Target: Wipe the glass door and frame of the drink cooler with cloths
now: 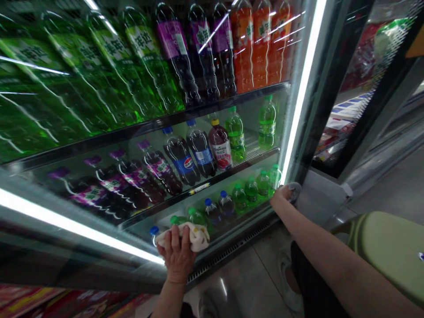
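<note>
Low at the left front of a drinks cooler, my left hand is closed over a crumpled white cloth. The cloth covers part of the bottom row, where a blue-capped bottle and green bottles show around it. At the lower right corner of the cooler, beside the lit strip, is my right hand. A small grey bundle, perhaps a cloth, shows at its far side in its grip. The fingers of that hand are mostly hidden.
Large green bottles, purple-labelled bottles and orange bottles fill the upper shelf. Smaller bottles, including a Pepsi bottle, stand below. A dark-framed door is at right. A pale green stool stands nearby on the floor.
</note>
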The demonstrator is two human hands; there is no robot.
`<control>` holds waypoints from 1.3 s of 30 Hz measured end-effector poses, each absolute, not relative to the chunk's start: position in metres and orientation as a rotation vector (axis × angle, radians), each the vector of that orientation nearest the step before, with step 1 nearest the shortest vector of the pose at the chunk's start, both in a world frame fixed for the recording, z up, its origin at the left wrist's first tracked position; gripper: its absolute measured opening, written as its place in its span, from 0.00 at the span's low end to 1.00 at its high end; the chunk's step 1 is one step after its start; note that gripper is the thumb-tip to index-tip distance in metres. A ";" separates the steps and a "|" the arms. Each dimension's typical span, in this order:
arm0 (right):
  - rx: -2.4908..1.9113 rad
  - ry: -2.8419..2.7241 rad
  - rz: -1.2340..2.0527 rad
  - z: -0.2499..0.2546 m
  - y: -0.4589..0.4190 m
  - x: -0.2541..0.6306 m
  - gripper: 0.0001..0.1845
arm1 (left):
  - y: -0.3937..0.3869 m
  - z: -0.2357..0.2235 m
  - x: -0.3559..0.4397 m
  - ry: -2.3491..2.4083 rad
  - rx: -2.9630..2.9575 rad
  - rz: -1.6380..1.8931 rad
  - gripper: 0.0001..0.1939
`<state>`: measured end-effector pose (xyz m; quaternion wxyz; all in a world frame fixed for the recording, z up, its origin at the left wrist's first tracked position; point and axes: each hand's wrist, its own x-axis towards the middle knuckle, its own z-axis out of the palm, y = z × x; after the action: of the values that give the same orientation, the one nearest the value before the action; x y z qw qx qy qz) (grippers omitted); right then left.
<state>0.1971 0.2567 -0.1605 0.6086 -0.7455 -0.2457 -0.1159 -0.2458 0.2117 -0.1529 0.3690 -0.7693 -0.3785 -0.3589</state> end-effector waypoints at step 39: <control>-0.986 -1.747 -0.864 -0.192 0.239 0.044 0.26 | 0.212 -0.155 -0.248 -0.964 -1.965 -0.918 0.42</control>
<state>0.0438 0.2385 -0.1924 0.4606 -0.4008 -0.7099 -0.3510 -0.2479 0.2122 -0.1545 0.3747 -0.7677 -0.3764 -0.3587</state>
